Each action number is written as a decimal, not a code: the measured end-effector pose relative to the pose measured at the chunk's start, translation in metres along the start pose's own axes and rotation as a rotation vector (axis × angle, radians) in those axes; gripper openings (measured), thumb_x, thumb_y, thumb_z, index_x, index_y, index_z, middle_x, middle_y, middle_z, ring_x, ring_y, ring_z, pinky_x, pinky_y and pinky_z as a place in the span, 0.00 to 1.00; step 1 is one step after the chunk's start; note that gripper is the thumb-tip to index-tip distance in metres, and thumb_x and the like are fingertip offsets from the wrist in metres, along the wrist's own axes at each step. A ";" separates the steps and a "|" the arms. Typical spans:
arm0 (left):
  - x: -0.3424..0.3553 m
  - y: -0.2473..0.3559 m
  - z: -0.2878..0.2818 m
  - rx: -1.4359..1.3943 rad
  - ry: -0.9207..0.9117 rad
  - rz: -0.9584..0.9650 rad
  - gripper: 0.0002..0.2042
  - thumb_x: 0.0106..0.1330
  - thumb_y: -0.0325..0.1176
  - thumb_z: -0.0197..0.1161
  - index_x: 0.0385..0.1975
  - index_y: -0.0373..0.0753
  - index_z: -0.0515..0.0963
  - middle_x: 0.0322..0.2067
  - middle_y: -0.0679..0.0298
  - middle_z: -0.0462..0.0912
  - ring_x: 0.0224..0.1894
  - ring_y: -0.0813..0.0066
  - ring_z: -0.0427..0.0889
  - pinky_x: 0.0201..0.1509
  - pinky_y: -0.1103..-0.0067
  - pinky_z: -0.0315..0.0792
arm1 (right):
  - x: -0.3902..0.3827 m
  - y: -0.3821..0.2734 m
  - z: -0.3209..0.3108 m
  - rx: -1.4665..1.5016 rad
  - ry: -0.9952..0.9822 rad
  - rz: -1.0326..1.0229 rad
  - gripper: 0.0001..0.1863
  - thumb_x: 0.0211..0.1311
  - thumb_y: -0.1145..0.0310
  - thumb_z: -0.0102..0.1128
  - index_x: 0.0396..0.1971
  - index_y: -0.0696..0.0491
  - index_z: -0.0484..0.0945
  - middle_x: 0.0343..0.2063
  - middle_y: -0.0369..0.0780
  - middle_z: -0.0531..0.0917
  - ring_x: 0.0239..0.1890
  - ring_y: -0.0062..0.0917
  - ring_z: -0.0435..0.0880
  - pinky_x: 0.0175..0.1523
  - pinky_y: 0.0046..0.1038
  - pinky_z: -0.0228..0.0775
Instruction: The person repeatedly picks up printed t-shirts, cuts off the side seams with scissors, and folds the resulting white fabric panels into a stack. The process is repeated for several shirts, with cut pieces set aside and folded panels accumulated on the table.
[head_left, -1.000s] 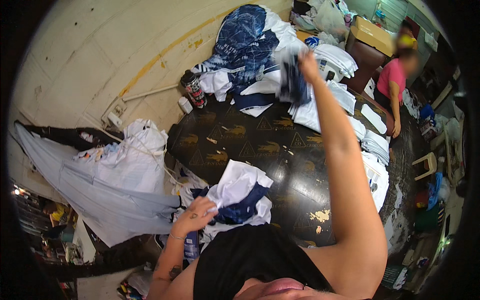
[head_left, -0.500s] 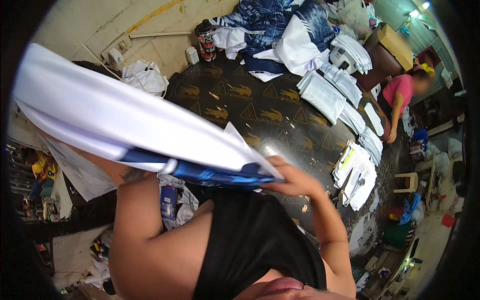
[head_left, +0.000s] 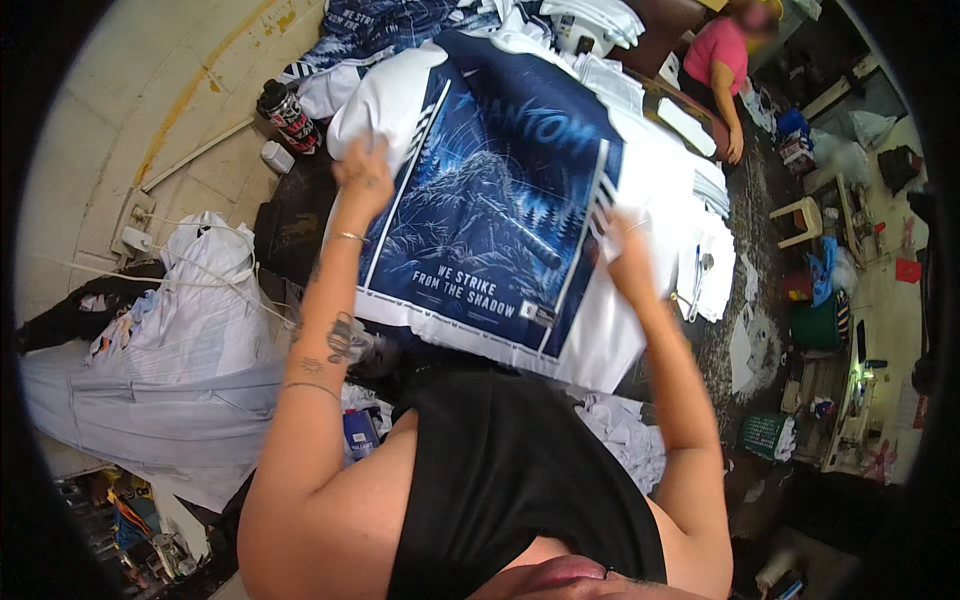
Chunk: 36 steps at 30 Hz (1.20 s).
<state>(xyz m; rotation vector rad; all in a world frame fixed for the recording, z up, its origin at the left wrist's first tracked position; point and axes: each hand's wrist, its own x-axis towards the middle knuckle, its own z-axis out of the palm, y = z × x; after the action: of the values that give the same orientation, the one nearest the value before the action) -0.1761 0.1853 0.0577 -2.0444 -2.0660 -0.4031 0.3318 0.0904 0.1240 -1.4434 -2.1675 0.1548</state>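
Fingers of left hand [head_left: 362, 170] were pinched on the upper left edge of the blue-and-white printed shirt [head_left: 500, 200]; right hand [head_left: 618, 240] fingers were clamped on its right side nr the striped panel. Shirt was held spread flat, print facing up, over the dark table [head_left: 290, 235] in front of the person. Judged status: garment opened out & smoothed; no fold made yet. Folded white stacks [head_left: 705, 190] lay to the right, loose garments at top.

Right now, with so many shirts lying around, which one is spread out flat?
The blue-and-white printed shirt under both hands, left hand and right hand; the others lie folded or heaped.
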 end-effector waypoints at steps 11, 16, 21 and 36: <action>-0.201 0.023 0.033 -0.046 -0.827 -0.425 0.56 0.62 0.75 0.57 0.82 0.54 0.39 0.80 0.42 0.23 0.79 0.27 0.23 0.64 0.19 0.31 | -0.246 -0.058 0.106 -0.241 -0.549 0.127 0.42 0.61 0.46 0.70 0.76 0.33 0.65 0.77 0.57 0.54 0.78 0.57 0.52 0.75 0.63 0.47; -0.023 0.017 0.086 -0.156 -0.857 -0.093 0.55 0.59 0.75 0.61 0.82 0.59 0.43 0.80 0.39 0.28 0.80 0.29 0.35 0.73 0.30 0.41 | -0.058 0.062 0.134 -0.304 -0.583 -0.037 0.40 0.56 0.39 0.70 0.65 0.47 0.77 0.67 0.59 0.70 0.70 0.56 0.66 0.74 0.55 0.58; 0.156 -0.035 0.114 -0.518 -0.084 0.230 0.36 0.70 0.39 0.61 0.79 0.50 0.58 0.75 0.36 0.57 0.76 0.39 0.58 0.79 0.59 0.56 | 0.043 0.190 0.056 -0.305 -0.152 0.172 0.44 0.55 0.70 0.78 0.73 0.44 0.68 0.72 0.59 0.66 0.74 0.55 0.64 0.76 0.44 0.60; -0.030 -0.085 0.138 0.105 -0.362 -0.183 0.41 0.71 0.58 0.58 0.82 0.62 0.49 0.82 0.59 0.43 0.83 0.51 0.42 0.74 0.34 0.42 | -0.232 0.102 -0.002 -0.218 -0.365 0.805 0.42 0.68 0.74 0.62 0.79 0.34 0.58 0.58 0.66 0.71 0.57 0.56 0.76 0.62 0.47 0.70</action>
<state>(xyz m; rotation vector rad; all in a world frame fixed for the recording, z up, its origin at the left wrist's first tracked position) -0.2539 0.2027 -0.0864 -1.9912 -2.4321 0.0561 0.4843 -0.0727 0.0037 -2.5132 -1.7561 0.5079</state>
